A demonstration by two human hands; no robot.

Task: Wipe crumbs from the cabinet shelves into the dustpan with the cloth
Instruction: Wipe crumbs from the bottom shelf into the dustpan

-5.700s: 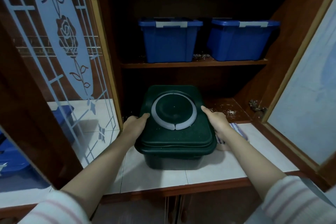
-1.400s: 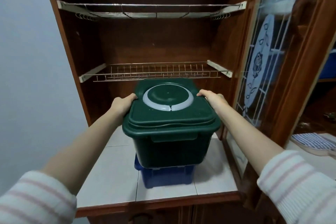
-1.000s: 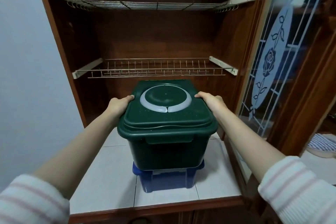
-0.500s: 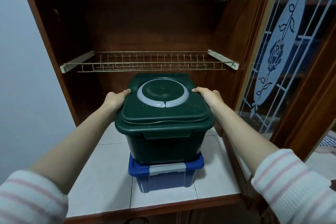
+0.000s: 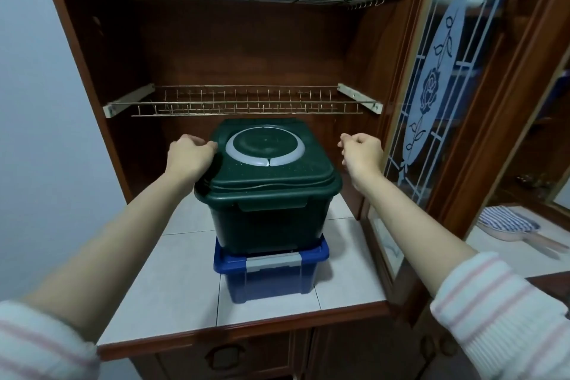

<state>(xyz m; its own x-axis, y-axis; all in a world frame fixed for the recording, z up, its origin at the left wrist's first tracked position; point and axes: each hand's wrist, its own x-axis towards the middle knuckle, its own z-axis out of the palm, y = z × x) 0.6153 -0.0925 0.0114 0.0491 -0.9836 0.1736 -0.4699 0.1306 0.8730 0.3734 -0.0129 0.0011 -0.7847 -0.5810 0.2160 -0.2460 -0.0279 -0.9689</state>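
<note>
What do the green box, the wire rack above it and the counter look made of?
Green box: probably moulded plastic, faintly glossy, with moulded rim and latch. Wire rack: thin metal rods, dull finish. Counter: likely glazed ceramic tiles, given grout lines and soft sheen.

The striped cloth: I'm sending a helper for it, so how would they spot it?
Look right of the wooden cabinet, past its glass door etched with a rose, to the white tiled counter at the picture's right edge. There the striped cloth lies on a pinkish dustpan; its blue-and-white stripes set it apart from the plain dustpan and tiles.
</note>
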